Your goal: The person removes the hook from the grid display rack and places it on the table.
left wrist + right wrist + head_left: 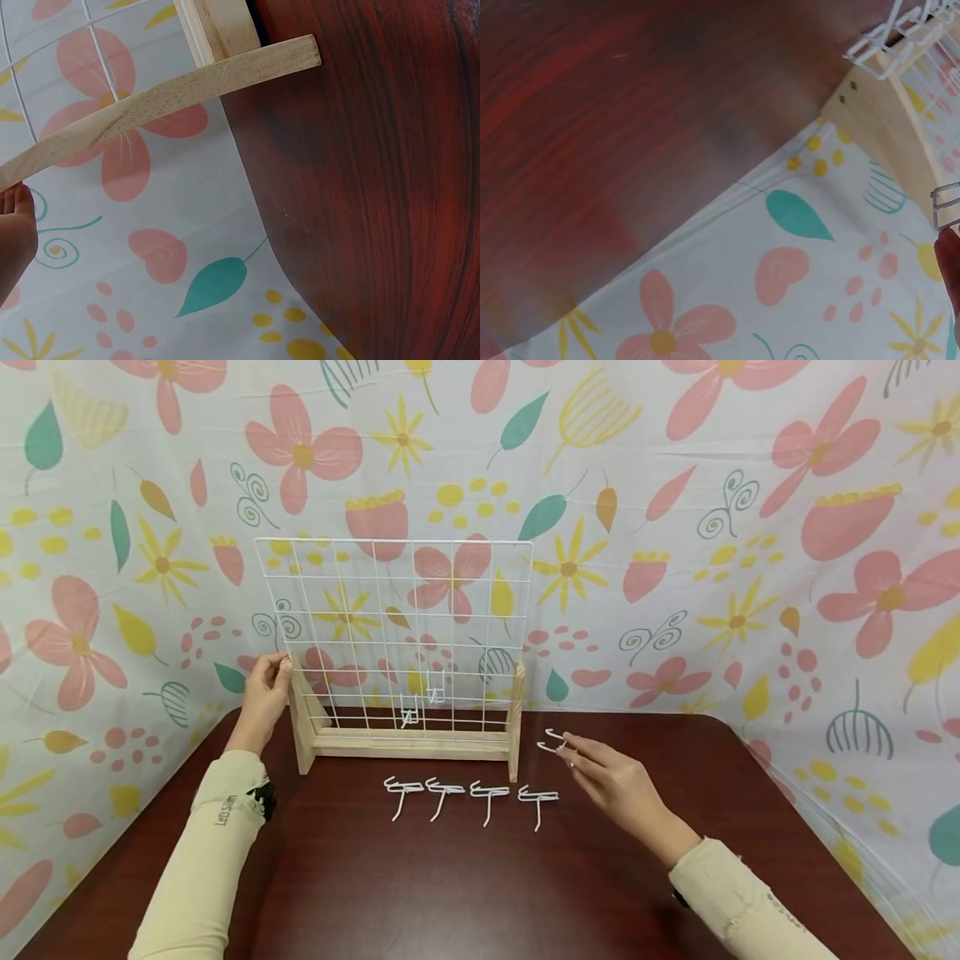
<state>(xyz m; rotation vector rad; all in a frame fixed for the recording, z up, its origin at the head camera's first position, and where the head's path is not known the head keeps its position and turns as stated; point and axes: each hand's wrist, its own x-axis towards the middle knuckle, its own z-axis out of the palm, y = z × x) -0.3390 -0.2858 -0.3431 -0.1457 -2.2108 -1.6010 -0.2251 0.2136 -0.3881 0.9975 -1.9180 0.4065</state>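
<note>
Floral sheets all around, dark wood counter (465, 893) up front with a hook-hanging setup going on.

Nearest are four white hooks (471, 797) lying in a neat row, probably queued for easy grabbing. Right hand (611, 777) is pinching another hook (553, 741) at its fingertips, just right of the wire grid rack (393, 635). Left hand (264, 697) is curling round the rack's left edge, looks like steadying it. Two hooks (420, 703) are hanging low on the grid already.

four hooks (471, 797) before rack (405, 745), on table (450, 893)
</note>
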